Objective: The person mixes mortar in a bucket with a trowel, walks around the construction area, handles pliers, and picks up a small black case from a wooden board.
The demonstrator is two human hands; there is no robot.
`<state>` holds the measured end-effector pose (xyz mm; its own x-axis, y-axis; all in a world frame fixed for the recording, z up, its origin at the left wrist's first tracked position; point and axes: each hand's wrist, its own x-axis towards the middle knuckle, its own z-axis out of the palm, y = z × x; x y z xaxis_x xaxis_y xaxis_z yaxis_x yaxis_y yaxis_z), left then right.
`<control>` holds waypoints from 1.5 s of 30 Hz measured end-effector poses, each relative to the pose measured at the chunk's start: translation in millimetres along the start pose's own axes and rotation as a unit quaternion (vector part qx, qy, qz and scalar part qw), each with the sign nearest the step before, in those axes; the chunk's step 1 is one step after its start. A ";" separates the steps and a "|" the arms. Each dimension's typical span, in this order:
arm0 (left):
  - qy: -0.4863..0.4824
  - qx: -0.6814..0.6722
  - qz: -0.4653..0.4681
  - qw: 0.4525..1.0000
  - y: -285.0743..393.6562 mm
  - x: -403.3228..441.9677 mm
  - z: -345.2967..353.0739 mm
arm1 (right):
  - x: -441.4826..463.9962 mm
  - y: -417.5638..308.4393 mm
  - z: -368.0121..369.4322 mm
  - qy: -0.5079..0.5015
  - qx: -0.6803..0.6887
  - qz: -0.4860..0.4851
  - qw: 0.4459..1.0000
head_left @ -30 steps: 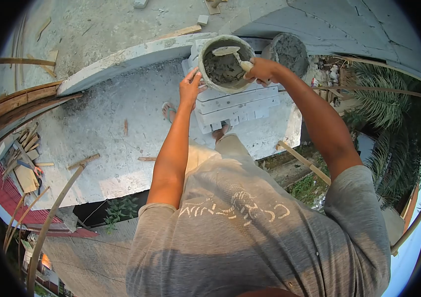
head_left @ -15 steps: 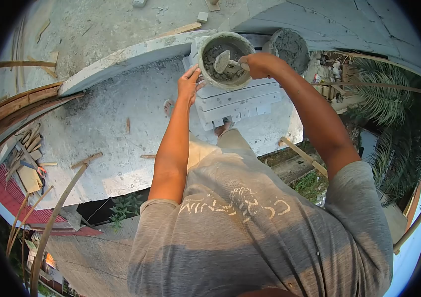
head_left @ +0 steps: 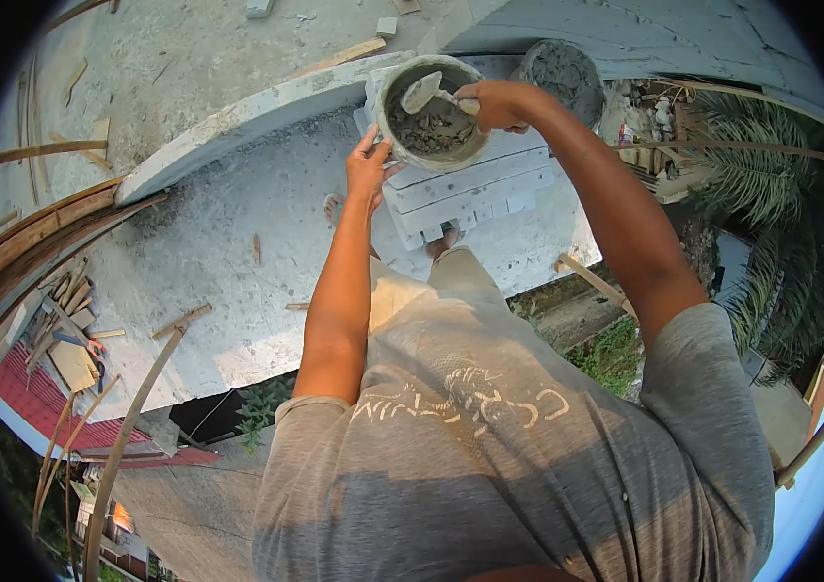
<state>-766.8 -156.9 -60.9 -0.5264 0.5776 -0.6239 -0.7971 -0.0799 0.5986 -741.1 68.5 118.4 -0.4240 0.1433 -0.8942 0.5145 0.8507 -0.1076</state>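
My right hand [head_left: 506,105] is closed round the handle of a mortar-coated trowel [head_left: 421,93]. The trowel's blade is at the far inner side of a bucket [head_left: 480,147] that has wet grey mortar [head_left: 436,131] in it. Against the bucket's left outer side rests my left hand [head_left: 368,170], its fingers stretched out and apart. The bucket stands on a pale slatted stand [head_left: 475,189]. Just behind my right hand is a second bucket [head_left: 594,114], filled with grey mortar.
A low curved concrete edge [head_left: 266,109] runs along the far side of the slab [head_left: 227,218]. Wood scraps and tools [head_left: 72,339] lie at the left. A bamboo pole [head_left: 596,281] juts in at right, near a drop to greenery [head_left: 611,354]. Palm fronds [head_left: 771,184] hang beyond.
The trowel's blade has moved up and left, from the middle of the mortar toward the bucket's far rim. My left hand stays at the bucket's side. The whole view has shifted slightly.
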 end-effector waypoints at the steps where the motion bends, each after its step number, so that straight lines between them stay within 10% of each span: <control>1: -0.003 0.002 0.000 1.000 -0.6 -1.3 -0.7 | 12.5 2.0 0.3 0.016 0.065 0.003 0.998; 4: 0.009 0.001 -0.005 1.000 6.3 -6.2 7.4 | 14.8 -37.9 15.8 0.007 0.040 0.020 0.999; 6: 0.004 0.003 -0.002 1.000 5.4 -4.5 6.1 | 26.8 -51.7 56.4 0.175 -0.150 -0.046 0.972; 19: 0.037 0.058 0.031 0.997 5.1 -8.5 12.2 | 14.9 -29.1 43.2 0.150 -0.249 -0.049 0.956; 28: 0.057 0.227 0.135 0.963 56.3 83.0 10.1 | -27.3 48.5 51.6 0.181 -0.027 -0.082 0.980; 30: 0.044 0.229 0.130 0.964 59.5 93.3 5.8 | -35.7 20.4 46.3 0.148 0.282 0.072 0.945; 33: 0.019 0.247 0.146 0.958 62.0 72.0 4.8 | 10.1 6.3 68.8 0.206 0.397 0.028 0.894; 45: 0.059 0.206 0.099 0.972 6.7 -31.8 34.1 | -11.7 10.5 62.7 0.213 0.168 0.050 0.961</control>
<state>-745.4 -148.1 -19.9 -0.7074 0.4850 -0.5141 -0.5028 0.1659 0.8483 -684.0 44.0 100.5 -0.5897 0.4716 -0.6556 0.7504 0.6200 -0.2290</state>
